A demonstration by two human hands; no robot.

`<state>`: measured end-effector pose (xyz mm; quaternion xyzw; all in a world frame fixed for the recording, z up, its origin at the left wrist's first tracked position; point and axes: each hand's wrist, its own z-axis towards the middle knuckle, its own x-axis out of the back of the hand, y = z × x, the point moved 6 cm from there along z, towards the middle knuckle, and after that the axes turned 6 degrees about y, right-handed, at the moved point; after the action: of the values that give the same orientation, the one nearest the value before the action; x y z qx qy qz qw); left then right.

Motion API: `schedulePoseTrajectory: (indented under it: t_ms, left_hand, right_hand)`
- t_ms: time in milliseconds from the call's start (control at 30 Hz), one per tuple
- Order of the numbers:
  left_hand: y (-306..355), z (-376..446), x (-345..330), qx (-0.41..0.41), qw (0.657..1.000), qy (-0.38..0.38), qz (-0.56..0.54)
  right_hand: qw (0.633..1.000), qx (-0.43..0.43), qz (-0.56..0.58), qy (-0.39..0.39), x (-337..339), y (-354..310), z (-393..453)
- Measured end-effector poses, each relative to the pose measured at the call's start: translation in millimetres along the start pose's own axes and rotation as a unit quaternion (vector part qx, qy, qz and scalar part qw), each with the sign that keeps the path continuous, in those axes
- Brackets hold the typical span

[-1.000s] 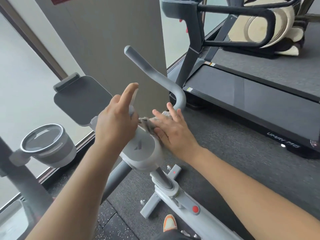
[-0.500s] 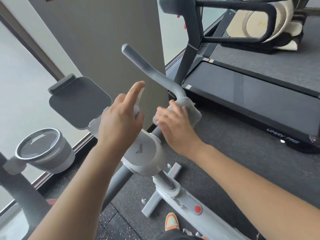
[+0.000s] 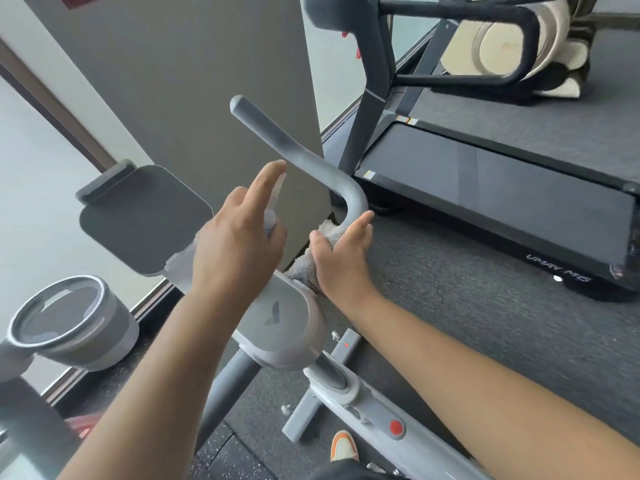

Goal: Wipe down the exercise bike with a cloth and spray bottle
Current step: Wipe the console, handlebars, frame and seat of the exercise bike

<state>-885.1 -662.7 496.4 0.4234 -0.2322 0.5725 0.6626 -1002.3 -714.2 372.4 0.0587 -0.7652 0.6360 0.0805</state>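
Observation:
The grey exercise bike's handlebar (image 3: pixel 294 150) rises from a round grey hub (image 3: pixel 280 323) in the middle of the view. My right hand (image 3: pixel 341 258) presses a grey cloth (image 3: pixel 304 268) around the bar's lower part, just below its bend. My left hand (image 3: pixel 235 247) grips a clear spray bottle (image 3: pixel 180 268) to the left of the bar, index finger raised over the nozzle. The hand hides most of the bottle. A dark tablet holder (image 3: pixel 138 220) sits left of the hub.
A black treadmill (image 3: pixel 485 188) stands close on the right, with a beige massage chair (image 3: pixel 502 39) behind it. A grey wall panel (image 3: pixel 190 81) is behind the handlebar. A round grey cup-shaped part (image 3: pixel 69 320) is at lower left. My shoe (image 3: pixel 343 445) rests by the bike frame (image 3: pixel 363 393).
My right hand slid the cloth from the hub up the handlebar stem towards its bend. My left hand kept the bottle and lifted its index finger higher.

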Motion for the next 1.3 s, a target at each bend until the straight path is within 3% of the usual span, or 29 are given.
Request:
schedulePoseTrajectory:
  t_ms: [133, 300, 467, 567, 700, 767, 867, 1033, 1200, 1300]
  left_hand:
    - [-0.9, 0.3, 0.6, -0.001, 1.000, -0.001, 0.004]
    - [2.9, -3.3, 3.3, -0.007, 1.000, 0.000, -0.002]
    - [7.1, -8.2, 2.7, -0.005, 1.000, 0.003, -0.011]
    - [9.5, -8.8, -0.8, -0.011, 1.000, -0.001, -0.020]
    - [12.9, -5.2, -4.1, -0.010, 1.000, -0.008, -0.020]
    - [15.3, -2.2, -5.8, -0.011, 1.000, -0.008, -0.020]
    - [16.2, 1.8, -6.3, -0.018, 1.000, -0.008, -0.021]
    - [11.7, 4.6, -5.2, -0.019, 1.000, -0.013, -0.013]
    - [7.0, 5.8, -8.2, -0.018, 1.000, -0.010, -0.010]
    - [6.4, 10.1, -11.4, -0.020, 1.000, -0.012, -0.001]
  right_hand:
    - [0.999, -0.003, -0.025, 0.034, 8.1, -9.3, 25.0]
    - [0.988, 0.070, -0.108, 0.084, 20.5, -26.0, 48.7]
    - [0.934, 0.205, -0.280, 0.089, 5.2, -20.4, 15.6]
    - [0.895, 0.290, -0.339, 0.013, -6.6, -17.7, -19.5]
    - [0.840, 0.420, -0.316, -0.132, -8.6, -19.6, -34.7]
    - [0.810, 0.457, -0.332, -0.157, -6.1, -19.3, -23.2]
    - [0.808, 0.445, -0.373, -0.098, 2.9, -24.5, 8.7]
    - [0.865, 0.327, -0.380, -0.003, 20.1, -39.7, 65.7]
    - [0.884, 0.251, -0.394, -0.027, 12.4, -29.4, 36.4]
    - [0.869, 0.272, -0.411, -0.051, 1.3, -19.6, -3.2]
